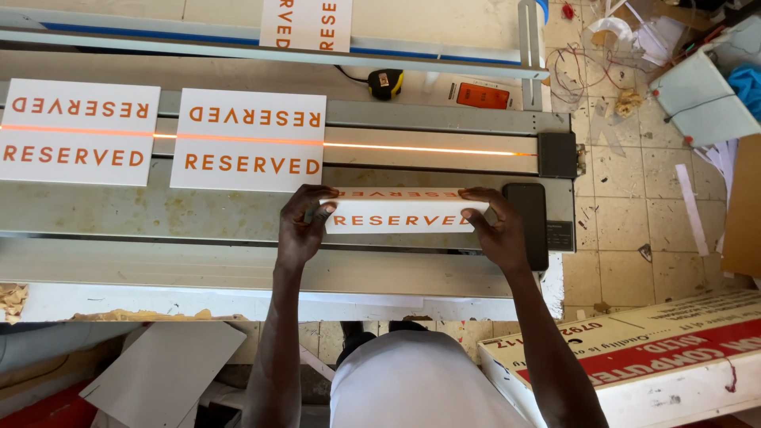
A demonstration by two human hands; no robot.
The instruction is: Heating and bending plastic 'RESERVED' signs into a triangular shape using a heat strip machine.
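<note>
The left hand (300, 226) and the right hand (498, 228) each pinch one end of a folded white sign (400, 210) with orange lettering, fingers curled over its upper edge and thumbs against the near face. Both hands are closed on it, one at each short end. The sign stands like a low tent on the metal bed of the bending machine (238, 210), just on the person's side of the glowing heating strip (412, 148) and parallel to it.

Judging by its clean crease and flat faces, the sign is a thin rigid plastic sheet: light, stiff along its length, smooth and a little slippery at the faces (and likely soft and warm along the fold, this close to the strip). It looks easy to mar or distort at the crease, so holding it by the two ends, away from the bend, seems the sound place.

Two flat signs (247, 139) of the same kind lie across the heating strip, to the left of the folded one. A dark phone (526, 208) rests just right of the right hand. Beyond the strip sits a yellow tape measure (385, 82) on the counter (198, 75).
</note>
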